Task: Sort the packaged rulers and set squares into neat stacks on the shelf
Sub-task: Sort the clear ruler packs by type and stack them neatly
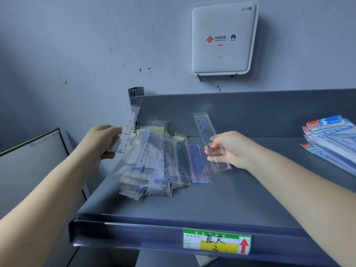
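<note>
We see a loose pile of packaged rulers [154, 160] lying on the left half of a grey metal shelf [221, 201]. The packets are slim clear plastic sleeves, overlapping at slightly different angles and fanned toward the front edge. At the right rim of the pile lies one flat ruler with a violet glowing edge [198, 163], inside its own clear sleeve.

The right hand [229, 149] reaches in from the lower right, forearm bare, above the shelf just right of the pile. Its fingers [213, 141] and thumb are curled round a clear ruler in a sleeve [209, 137], which it holds tilted, the far end pointing toward the back panel of the shelf.

The left hand [104, 141] reaches in from the lower left, at the left end of the pile. Its fingers pinch a second sleeved ruler [126, 132], blurred, whitish with small reddish marks, standing nearly upright beside the perforated shelf post [134, 101].

At the far right of the shelf, well apart from the pile, lies a fanned stack of larger flat packets [331, 139] with blue, white and red-orange printing; we cannot tell their contents.

On the front lip of the shelf sits a green, yellow and white label [215, 240] with handwriting and a red arrow. On the pale, scuffed wall above hangs a white rounded-square router [221, 38]. At the left stands a white board with a dark frame [32, 158].
</note>
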Demonstrator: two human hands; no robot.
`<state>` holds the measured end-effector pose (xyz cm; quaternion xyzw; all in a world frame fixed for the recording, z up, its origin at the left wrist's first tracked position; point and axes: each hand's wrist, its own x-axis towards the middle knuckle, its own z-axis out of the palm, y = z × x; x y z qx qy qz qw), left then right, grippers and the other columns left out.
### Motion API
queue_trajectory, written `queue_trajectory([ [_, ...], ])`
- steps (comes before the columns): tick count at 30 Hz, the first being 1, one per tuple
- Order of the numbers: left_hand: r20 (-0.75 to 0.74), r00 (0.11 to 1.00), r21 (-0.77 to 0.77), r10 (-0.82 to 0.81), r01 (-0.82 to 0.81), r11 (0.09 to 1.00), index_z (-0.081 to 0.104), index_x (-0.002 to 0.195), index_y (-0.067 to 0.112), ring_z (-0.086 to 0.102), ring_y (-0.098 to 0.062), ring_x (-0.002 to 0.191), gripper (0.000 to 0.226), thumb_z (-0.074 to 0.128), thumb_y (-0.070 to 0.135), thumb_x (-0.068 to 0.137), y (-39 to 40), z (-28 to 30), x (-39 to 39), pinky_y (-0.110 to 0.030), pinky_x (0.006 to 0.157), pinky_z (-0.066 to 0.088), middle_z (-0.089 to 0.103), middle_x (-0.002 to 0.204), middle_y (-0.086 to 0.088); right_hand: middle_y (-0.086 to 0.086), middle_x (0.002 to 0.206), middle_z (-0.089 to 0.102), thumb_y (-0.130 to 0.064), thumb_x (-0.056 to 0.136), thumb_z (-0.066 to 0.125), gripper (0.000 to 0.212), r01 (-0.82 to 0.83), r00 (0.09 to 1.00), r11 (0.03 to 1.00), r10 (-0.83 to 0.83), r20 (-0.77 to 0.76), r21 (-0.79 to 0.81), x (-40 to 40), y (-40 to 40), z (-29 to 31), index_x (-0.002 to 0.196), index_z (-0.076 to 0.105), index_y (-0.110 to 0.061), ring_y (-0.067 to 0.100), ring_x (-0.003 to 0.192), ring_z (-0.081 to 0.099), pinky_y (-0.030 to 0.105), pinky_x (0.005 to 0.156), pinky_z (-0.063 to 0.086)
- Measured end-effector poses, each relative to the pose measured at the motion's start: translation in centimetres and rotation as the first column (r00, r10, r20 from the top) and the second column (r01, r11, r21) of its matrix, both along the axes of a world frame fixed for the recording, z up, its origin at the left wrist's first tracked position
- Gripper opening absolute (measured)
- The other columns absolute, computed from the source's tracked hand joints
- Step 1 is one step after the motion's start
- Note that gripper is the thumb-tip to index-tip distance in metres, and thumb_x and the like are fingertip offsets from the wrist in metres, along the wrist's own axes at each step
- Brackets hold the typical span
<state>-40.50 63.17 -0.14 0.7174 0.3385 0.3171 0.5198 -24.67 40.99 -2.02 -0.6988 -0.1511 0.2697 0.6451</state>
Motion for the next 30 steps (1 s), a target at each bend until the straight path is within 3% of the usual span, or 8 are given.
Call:
queue_trajectory([
  [2,0.053,0.999,-0.080,0.010,-0.006,0.997,0.054,0.072,0.014,0.035,-0.015,0.047,0.017,0.054,0.013,0.088,-1.3,0.7,0.6,-0.011,0.033,0.034,0.045,0.044,0.003,0.011,0.070,0.057,0.011,0.088,0.040,0.024,0.023,0.999,1.000,-0.023,0.036,-0.007,0.3,-1.0,0.7,0.074,0.047,-0.008,0.015,0.056,0.049,0.025,0.058,0.045],
  [4,0.064,0.997,-0.107,-0.039,0.046,0.993,0.052,0.070,0.015,0.037,-0.014,0.052,0.017,0.054,0.013,0.087,-2.9,1.3,1.4,-0.015,0.038,0.038,0.045,0.044,0.004,0.010,0.072,0.060,0.009,0.088,0.045,0.023,0.044,0.994,0.999,-0.043,0.104,-0.011,0.8,-2.5,1.5,0.074,0.048,-0.009,0.012,0.054,0.046,0.021,0.052,0.037],
  [9,0.034,0.923,-0.059,-0.382,0.384,0.922,0.054,0.071,0.011,0.037,-0.007,0.034,0.019,0.053,0.006,0.089,-8.3,1.5,3.9,-0.014,0.035,0.034,0.043,0.052,-0.001,0.005,0.080,0.061,0.004,0.086,0.058,0.020,0.157,0.959,0.987,-0.144,0.244,-0.034,2.9,-8.1,2.0,0.102,0.055,-0.009,0.011,0.064,0.059,0.021,0.059,0.044],
  [14,-0.102,0.795,-0.038,-0.598,0.597,0.801,0.056,0.078,0.005,0.056,-0.011,0.040,0.011,0.060,0.006,0.088,-13.5,0.5,7.5,-0.017,0.035,0.040,0.060,0.059,-0.007,0.006,0.081,0.061,0.005,0.084,0.061,0.030,0.246,0.927,0.961,-0.194,0.320,-0.130,4.2,-12.6,0.8,0.112,0.055,-0.003,0.013,0.065,0.061,0.019,0.059,0.048],
  [16,-0.169,0.777,-0.010,-0.606,0.613,0.790,0.057,0.082,0.002,0.060,-0.013,0.043,0.009,0.063,0.006,0.087,-15.2,0.0,8.8,-0.019,0.036,0.043,0.062,0.065,-0.013,0.007,0.078,0.062,0.005,0.083,0.062,0.033,0.263,0.911,0.951,-0.188,0.368,-0.164,4.6,-13.6,0.3,0.114,0.053,-0.002,0.014,0.064,0.060,0.019,0.056,0.048],
  [19,-0.281,0.762,0.040,-0.583,0.616,0.786,0.057,0.084,0.000,0.059,-0.012,0.039,0.008,0.063,0.004,0.086,-17.0,-1.0,10.1,-0.020,0.037,0.046,0.063,0.053,-0.006,0.007,0.076,0.062,0.004,0.083,0.062,0.035,0.270,0.896,0.950,-0.187,0.403,-0.158,4.9,-14.5,-0.2,0.115,0.052,-0.002,0.019,0.067,0.060,0.024,0.061,0.047],
  [23,-0.490,0.746,0.172,-0.451,0.590,0.789,0.055,0.084,0.004,0.059,-0.014,0.036,0.009,0.063,0.008,0.084,-17.3,-2.5,10.9,-0.017,0.035,0.042,0.065,0.050,-0.005,0.006,0.077,0.066,0.001,0.082,0.064,0.036,0.248,0.891,0.955,-0.159,0.425,-0.162,5.1,-14.9,-0.9,0.114,0.051,-0.006,0.024,0.074,0.061,0.029,0.066,0.048],
  [30,-0.540,0.775,0.335,-0.329,0.557,0.760,0.052,0.090,0.013,0.056,-0.012,0.041,0.013,0.063,0.011,0.083,-16.7,-3.8,11.5,-0.016,0.039,0.039,0.064,0.057,-0.001,0.005,0.077,0.069,-0.002,0.081,0.066,0.034,0.252,0.861,0.949,-0.132,0.491,-0.187,5.3,-14.5,-1.3,0.111,0.052,-0.011,0.020,0.065,0.060,0.030,0.068,0.047],
])
